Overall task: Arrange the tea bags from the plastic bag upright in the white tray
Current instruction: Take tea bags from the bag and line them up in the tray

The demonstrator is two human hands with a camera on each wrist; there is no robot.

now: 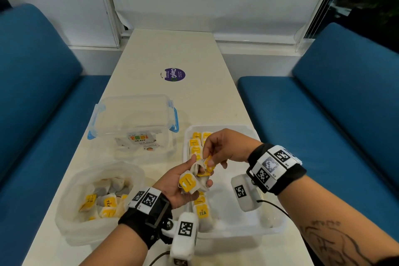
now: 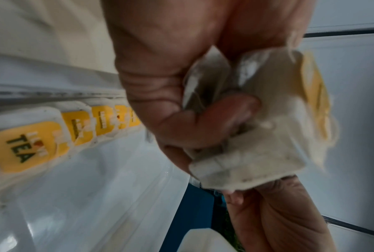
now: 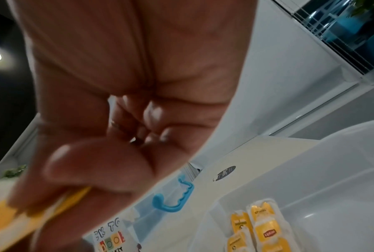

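Observation:
My left hand (image 1: pixel 179 171), palm up over the white tray (image 1: pixel 228 231), holds a small bunch of tea bags (image 1: pixel 190 182) with yellow tags; the left wrist view shows its fingers curled round the bunch of tea bags (image 2: pixel 257 136). My right hand (image 1: pixel 216 149) pinches one yellow-tagged tea bag (image 1: pixel 209 162) at the top of that bunch, and its thumb presses the yellow tag (image 3: pixel 52 204). A row of tea bags (image 1: pixel 197 147) stands upright along the tray's left side. The plastic bag (image 1: pixel 71 211) at the left holds several more.
A clear lidded box with blue clips (image 1: pixel 133 123) stands behind the plastic bag, left of the tray. A round purple sticker (image 1: pixel 174 74) lies mid-table. Blue benches (image 1: pixel 323 114) flank the narrow table. The right part of the tray (image 1: pixel 244 147) holds no tea bags.

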